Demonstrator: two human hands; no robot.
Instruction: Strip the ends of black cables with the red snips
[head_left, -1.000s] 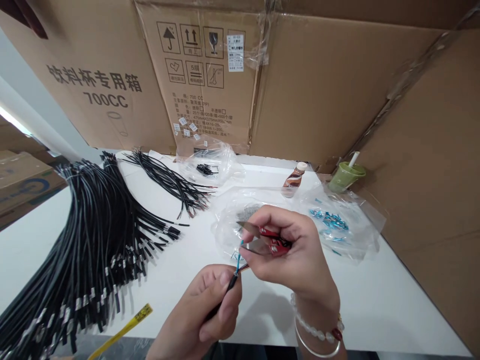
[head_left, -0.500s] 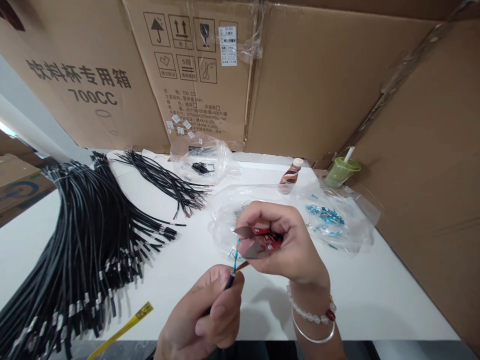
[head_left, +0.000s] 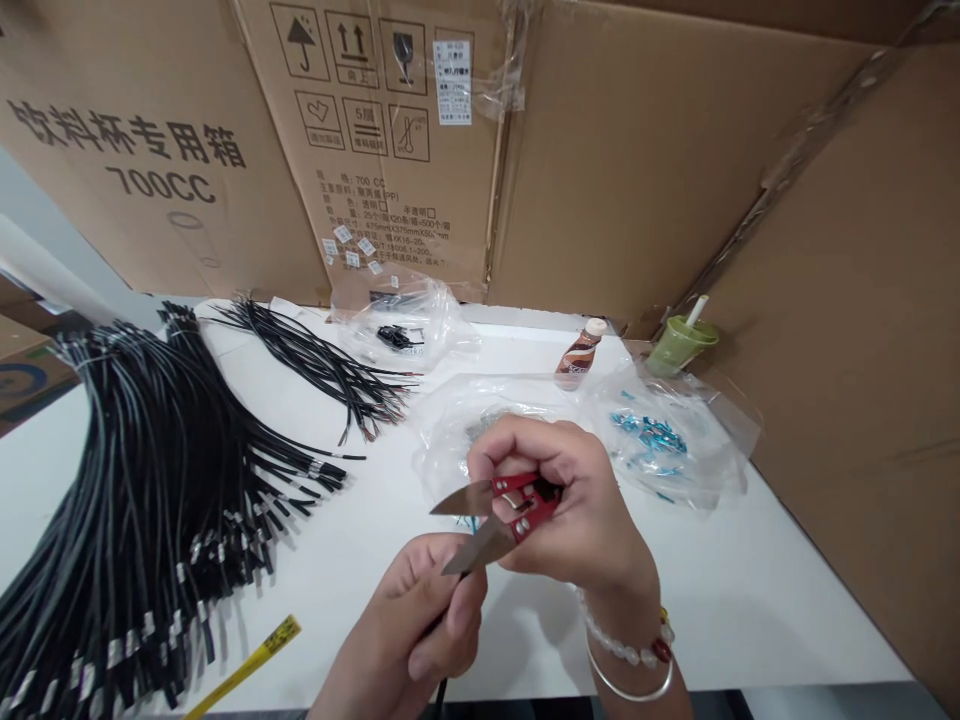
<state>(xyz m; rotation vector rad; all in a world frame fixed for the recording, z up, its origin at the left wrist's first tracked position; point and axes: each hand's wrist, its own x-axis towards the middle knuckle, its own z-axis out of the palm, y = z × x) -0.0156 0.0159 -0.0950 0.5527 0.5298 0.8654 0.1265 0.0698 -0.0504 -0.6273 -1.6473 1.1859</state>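
My right hand (head_left: 574,495) is closed around red-handled thread snips (head_left: 519,508), whose two blades stand apart and point left. The lower blade reaches across the fingertips of my left hand (head_left: 424,615). That hand pinches a black cable (head_left: 441,694) between thumb and fingers, and the cable's tail hangs out below it. The cable's stripped end is mostly hidden behind the blades. A bit of teal wire (head_left: 468,522) shows between the blades, though I cannot tell whether they touch it.
Left lies a large bundle of black cables (head_left: 150,480) with silvery ends, beside a smaller bundle (head_left: 315,360). Behind my hands are clear bags, one with teal bits (head_left: 649,433). A bottle (head_left: 580,353), a green cup (head_left: 681,345), a yellow strip (head_left: 251,660) and cardboard boxes (head_left: 637,160) surround them.
The snips have swung forward in my right hand, and their blades now extend left and down over my left fingertips. Before, the cable's coloured wires showed plainly; now the blades cover most of them.
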